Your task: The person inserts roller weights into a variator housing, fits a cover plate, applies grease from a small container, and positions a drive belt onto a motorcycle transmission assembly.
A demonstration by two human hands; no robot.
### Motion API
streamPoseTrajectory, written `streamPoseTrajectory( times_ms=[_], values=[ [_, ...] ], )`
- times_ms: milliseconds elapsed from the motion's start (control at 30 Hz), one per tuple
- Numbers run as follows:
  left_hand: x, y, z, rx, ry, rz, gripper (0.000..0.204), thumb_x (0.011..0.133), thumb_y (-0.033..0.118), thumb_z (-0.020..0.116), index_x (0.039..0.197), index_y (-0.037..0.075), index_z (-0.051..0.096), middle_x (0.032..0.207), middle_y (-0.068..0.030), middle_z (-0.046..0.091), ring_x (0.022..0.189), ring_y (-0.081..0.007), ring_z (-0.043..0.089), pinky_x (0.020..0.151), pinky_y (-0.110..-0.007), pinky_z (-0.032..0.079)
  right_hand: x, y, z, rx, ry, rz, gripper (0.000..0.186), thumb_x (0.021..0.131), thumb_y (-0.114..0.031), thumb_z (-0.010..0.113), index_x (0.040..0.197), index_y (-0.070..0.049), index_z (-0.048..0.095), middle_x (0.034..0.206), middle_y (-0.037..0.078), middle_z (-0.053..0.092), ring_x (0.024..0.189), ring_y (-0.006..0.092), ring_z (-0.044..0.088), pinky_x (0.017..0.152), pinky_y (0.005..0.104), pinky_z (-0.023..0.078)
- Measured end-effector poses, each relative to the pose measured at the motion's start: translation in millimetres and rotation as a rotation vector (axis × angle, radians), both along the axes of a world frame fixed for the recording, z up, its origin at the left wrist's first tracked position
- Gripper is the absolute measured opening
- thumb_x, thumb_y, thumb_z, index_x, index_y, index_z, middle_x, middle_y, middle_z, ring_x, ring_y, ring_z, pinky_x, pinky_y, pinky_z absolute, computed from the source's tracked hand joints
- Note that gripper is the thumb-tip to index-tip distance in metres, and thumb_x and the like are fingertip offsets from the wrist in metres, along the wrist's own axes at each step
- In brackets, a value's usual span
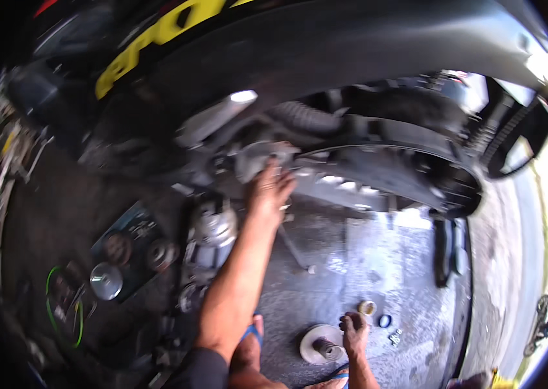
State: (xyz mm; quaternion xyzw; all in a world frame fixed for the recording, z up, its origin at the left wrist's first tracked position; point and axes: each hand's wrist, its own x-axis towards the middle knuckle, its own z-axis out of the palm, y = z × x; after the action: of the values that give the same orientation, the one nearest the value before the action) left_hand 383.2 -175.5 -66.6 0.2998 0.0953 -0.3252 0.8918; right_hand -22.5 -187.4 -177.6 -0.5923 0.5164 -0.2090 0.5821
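My left hand (272,187) reaches up to the underside of a motor scooter. Its fingers are spread against a greyish metal part (256,161) beside the open drive housing (410,170); motion blurs the contact. Low over the floor, my right hand (355,329) has its fingers curled closed, and whatever may be in them is hidden. Just left of it lies a pale round pulley disc (313,342) with a coil spring (327,350) on it. A brass-coloured ring (367,307), a dark blue ring (385,321) and a few small metal pieces (395,336) lie close by.
A dark tray (136,220) at left carries round parts, with a shiny metal disc (106,281) at its edge. Near my left forearm stands a metal engine part (214,223). A bright green cable (49,305) loops on the floor. My sandalled feet (248,353) are below.
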Motion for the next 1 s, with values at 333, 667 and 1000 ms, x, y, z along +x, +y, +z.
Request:
streamPoseTrajectory(
  times_ms=[333,667,1000],
  values=[
    [-88.7,53.4,-23.3,0.381,-0.173,-0.048,0.031,0.09,0.04,0.06,0.095,0.009,0.06,0.074,-0.0008,0.06,0.056,-0.0104,0.053,0.051,-0.024,0.043,63.4,-164.3,232.8,-1.059,-0.38,-0.383,0.018,0.089,-0.01,0.063,0.096,0.0,0.049,0.086,0.007,0.059,0.076,0.0105,0.054,0.073,0.0247,0.045],
    [-117.6,70.2,-15.7,0.394,-0.373,-0.115,0.064,0.093,0.062,0.039,0.092,0.002,0.061,0.069,-0.0058,0.061,0.049,-0.0103,0.05,0.049,-0.023,0.041,185.8,-253.9,377.6,-1.414,-0.193,-0.333,0.032,0.083,-0.01,0.063,0.105,0.0,0.041,0.085,0.025,0.062,0.08,0.0455,0.06,0.074,0.0495,0.046],
    [-130.8,91.7,-20.1,0.486,-0.584,-0.097,0.032,0.094,0.035,0.057,0.084,0.004,0.062,0.063,-0.0034,0.057,0.047,-0.0085,0.048,0.041,-0.021,0.037,58.6,-186.4,433.5,-1.401,-0.401,-0.576,0.025,0.083,-0.011,0.065,0.095,0.001,0.048,0.081,0.018,0.063,0.076,0.0268,0.063,0.071,0.0399,0.047]
  ],
)
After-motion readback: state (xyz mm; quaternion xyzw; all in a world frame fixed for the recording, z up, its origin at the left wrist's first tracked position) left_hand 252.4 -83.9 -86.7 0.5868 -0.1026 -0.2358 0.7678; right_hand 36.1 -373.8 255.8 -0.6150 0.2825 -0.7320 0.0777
